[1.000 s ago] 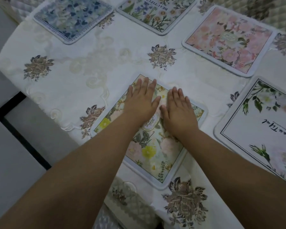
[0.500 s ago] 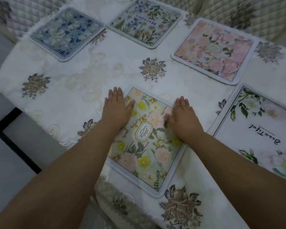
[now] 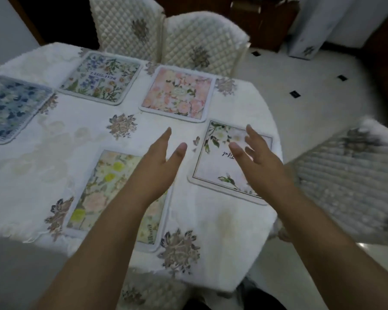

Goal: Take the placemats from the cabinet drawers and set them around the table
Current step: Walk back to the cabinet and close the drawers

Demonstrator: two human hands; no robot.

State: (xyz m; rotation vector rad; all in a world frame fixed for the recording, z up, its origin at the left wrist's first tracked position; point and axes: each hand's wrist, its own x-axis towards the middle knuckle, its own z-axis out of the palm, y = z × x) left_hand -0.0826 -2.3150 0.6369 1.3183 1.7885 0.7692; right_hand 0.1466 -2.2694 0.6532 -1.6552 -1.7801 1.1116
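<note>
Plainly empty grip both sides: left hand (image 3: 159, 168) over yellow-flowered placemat (image 3: 108, 189), right hand (image 3: 262, 159) over white placemat (image 3: 213, 166), fingers straight.

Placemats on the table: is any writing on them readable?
"BEAUTIFUL", upside down and blurred, so only likely: wildflower placemat.
"...iful", in script: white placemat, the rest behind the right hand.
Too blurred: oval badge on the pink placemat; small print on the yellow-flowered placemat.
</note>
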